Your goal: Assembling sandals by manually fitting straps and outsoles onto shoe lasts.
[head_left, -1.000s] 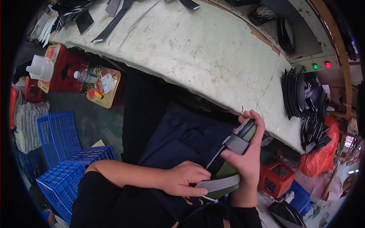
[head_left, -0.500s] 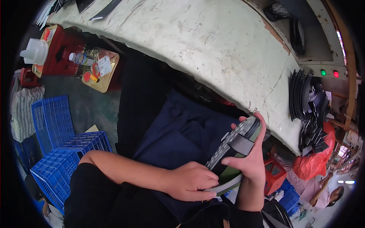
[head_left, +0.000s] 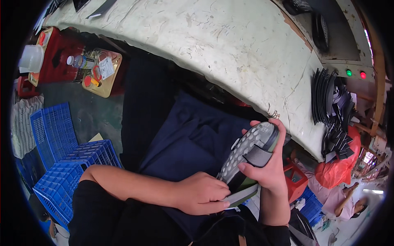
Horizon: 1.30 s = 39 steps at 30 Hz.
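Note:
A sandal point(head_left: 246, 145) is held tilted above my lap, its grey face covered in pale raised dots and edged in black. A grey woven strap point(head_left: 257, 156) crosses it near my right thumb. My right hand point(head_left: 269, 172) wraps round the sandal from the right, fingers behind its upper end and thumb on the strap side. My left hand point(head_left: 203, 192) is closed at the lower end, thumb and fingers pinching a grey-and-green band-like part point(head_left: 243, 195) of the sandal. The sandal's far side is hidden.
A pale, scuffed worktable point(head_left: 230, 45) runs across ahead. Black curved pieces point(head_left: 324, 98) are stacked at its right end, beside a red bag point(head_left: 334, 172). Blue crates point(head_left: 78, 164) stand left, below a tray point(head_left: 104, 74) with a bottle point(head_left: 80, 62). Another person point(head_left: 338, 201) sits at right.
The upper end of the sandal has turned, so more of its dotted face shows. Both hands keep their hold. The whole view has shifted slightly.

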Available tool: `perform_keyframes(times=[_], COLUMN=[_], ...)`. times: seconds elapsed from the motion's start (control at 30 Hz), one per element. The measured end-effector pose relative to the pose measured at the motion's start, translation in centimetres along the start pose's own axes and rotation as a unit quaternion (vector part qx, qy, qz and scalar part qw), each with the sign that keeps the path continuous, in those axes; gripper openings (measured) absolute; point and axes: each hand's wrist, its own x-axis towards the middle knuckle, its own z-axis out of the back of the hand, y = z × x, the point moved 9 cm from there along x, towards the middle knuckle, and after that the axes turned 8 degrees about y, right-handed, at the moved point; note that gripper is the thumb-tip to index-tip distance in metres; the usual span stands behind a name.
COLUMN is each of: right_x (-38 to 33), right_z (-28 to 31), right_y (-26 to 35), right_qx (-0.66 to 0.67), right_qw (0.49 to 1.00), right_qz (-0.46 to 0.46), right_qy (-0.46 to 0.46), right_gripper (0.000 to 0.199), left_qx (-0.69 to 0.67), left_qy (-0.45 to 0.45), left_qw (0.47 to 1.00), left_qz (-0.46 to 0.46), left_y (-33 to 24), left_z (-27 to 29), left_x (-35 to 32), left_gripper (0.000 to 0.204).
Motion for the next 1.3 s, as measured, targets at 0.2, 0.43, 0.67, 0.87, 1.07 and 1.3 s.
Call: perform_keyframes(times=[0.2,0.43,0.67,0.87,1.07,1.3], right_x=[-0.8,-1.1,-2.5,-3.5,-3.8,-4.6], right_z=[0.9,0.5,0.9,1.6,2.0,2.7], right_y=[-1.1,-1.5,-1.1,-1.1,-1.4,-2.0], right_qx=[0.022,0.078,0.105,0.092,0.099,0.082], right_qw=[1.0,0.995,0.989,0.986,0.984,0.981], right_qz=[-0.001,0.05,0.104,0.132,0.139,0.154], right_qy=[0.004,0.031,0.005,-0.035,-0.044,-0.08], right_gripper=[0.112,0.115,0.117,0.118,0.12,0.122], left_qx=[0.05,0.048,0.008,-0.012,-0.113,0.084], left_qy=[0.001,0.016,0.11,0.15,0.152,0.011], left_qw=[0.998,0.999,0.987,0.961,0.904,0.947], left_qz=[0.026,0.017,0.121,0.233,0.384,0.309], left_y=[0.4,1.3,2.5,3.4,5.5,7.2], left_z=[-0.1,-0.3,-1.0,-1.0,-0.6,3.1], left_x=[-1.3,-1.7,-1.7,-1.7,-2.0,0.5], left_gripper=[0.032,0.032,0.033,0.039,0.044,0.067])
